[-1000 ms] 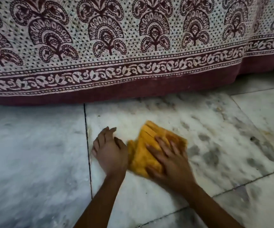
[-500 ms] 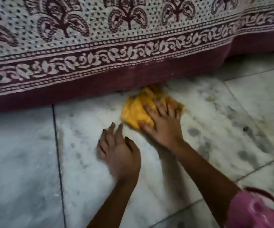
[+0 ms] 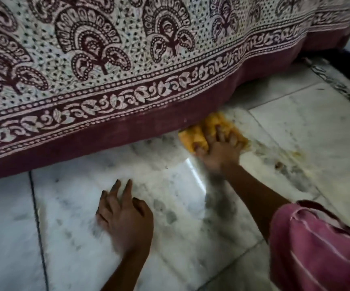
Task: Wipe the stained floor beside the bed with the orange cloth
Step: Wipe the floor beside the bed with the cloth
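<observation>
The orange cloth [image 3: 199,133] lies bunched on the white marble floor [image 3: 170,206], right at the hem of the bed cover [image 3: 128,80]. My right hand [image 3: 218,150] presses down on the cloth with its fingers spread over it; the cloth's far edge sits under the hanging hem. My left hand [image 3: 123,217] rests on the floor nearer to me, fingers spread, holding nothing. Yellowish and brown stains [image 3: 285,160] mark the tile to the right of the cloth.
The bed cover, cream with maroon print and a maroon border, hangs to the floor across the top. Dark tile joints [image 3: 37,217] run through the marble. A pink striped sleeve [image 3: 317,248] fills the lower right. A dark gap [image 3: 338,59] lies at the bed's right end.
My right hand has pushed the cloth away from me and rightward, up to the bed cover's hem. My left hand has stayed planted on the floor. The view has shifted forward.
</observation>
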